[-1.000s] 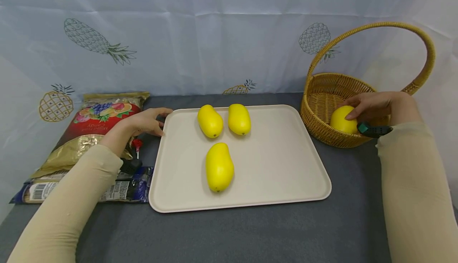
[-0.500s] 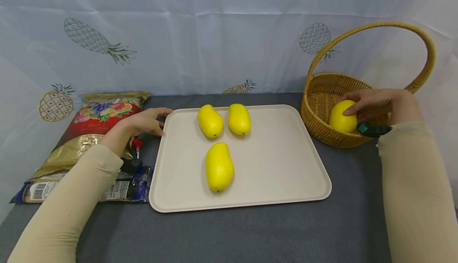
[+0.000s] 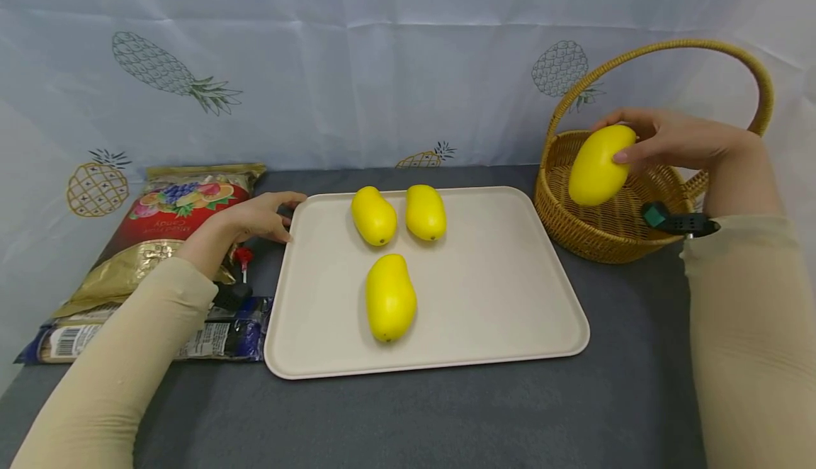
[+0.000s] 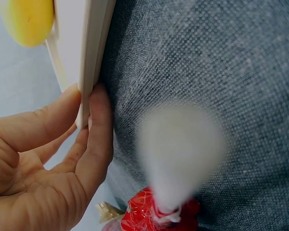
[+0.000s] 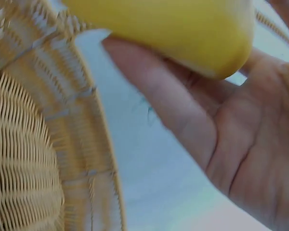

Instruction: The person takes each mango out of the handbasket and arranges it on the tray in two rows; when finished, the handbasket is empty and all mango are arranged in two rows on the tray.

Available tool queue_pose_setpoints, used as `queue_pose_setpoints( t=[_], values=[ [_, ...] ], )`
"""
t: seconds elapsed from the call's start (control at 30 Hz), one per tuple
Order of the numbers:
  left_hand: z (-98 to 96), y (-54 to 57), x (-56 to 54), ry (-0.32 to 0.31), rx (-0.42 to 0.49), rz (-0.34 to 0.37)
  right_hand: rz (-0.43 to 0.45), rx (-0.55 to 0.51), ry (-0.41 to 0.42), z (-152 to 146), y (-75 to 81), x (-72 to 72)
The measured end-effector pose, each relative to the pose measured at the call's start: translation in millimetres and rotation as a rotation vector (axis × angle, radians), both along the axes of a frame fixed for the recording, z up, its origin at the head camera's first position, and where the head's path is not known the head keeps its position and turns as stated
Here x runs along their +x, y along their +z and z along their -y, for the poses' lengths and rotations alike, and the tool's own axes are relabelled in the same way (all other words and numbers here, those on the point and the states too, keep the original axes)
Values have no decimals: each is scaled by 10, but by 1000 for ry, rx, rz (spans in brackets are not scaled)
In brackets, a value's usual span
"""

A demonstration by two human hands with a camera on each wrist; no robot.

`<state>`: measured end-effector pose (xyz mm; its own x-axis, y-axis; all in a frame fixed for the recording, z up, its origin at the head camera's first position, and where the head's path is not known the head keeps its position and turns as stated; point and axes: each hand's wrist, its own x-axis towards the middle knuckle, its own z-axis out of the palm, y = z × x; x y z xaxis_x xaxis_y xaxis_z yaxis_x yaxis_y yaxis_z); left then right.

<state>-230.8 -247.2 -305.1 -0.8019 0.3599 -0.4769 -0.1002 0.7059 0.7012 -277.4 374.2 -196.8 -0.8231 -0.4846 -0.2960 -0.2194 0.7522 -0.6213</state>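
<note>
My right hand [image 3: 682, 139] grips a yellow mango [image 3: 599, 166] between thumb and fingers, raised over the wicker basket [image 3: 557, 224]. In the right wrist view the mango [image 5: 183, 33] lies along the fingers, beside the basket's woven side [image 5: 86, 144]. At the far left corner of the cream tray [image 3: 497, 299], my left hand [image 3: 264, 216] holds the rim. The left wrist view shows the thumb [image 4: 53, 118] on the tray edge [image 4: 89, 57] and fingers against its outer side. Three more mangoes lie on the tray: two at the back and one mango [image 3: 391, 299] nearer the front.
Left of the tray lie a red and gold candy bag [image 3: 166, 221] and a blue package [image 3: 217, 338]. A red-wrapped lollipop [image 3: 244, 255] lies beside the left hand. The basket's tall handle [image 3: 676, 44] arches above the right hand. Behind hangs a pineapple-print curtain [image 3: 357, 86].
The right hand has lifted the mango up from inside the basket to above its rim, tilting it. The left hand and the tray stay in place.
</note>
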Motion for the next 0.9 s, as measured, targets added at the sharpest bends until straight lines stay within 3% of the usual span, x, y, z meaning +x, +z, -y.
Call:
queue_pose_setpoints(
  t=[0.2, 0.4, 0.6, 0.9],
  values=[
    [-16, 22, 20, -3, -4, 0, -56, -118, 96, 337, 108, 126],
    [-12, 25, 25, -4, -1, -2, -93, -144, 161, 690, 142, 217],
    [-20, 25, 27, -1, -1, 0, -17, -200, 285, 991, 97, 271],
    [-19, 27, 26, 5, -1, 3, 41, -224, 362, 1359, -36, 358]
  ],
)
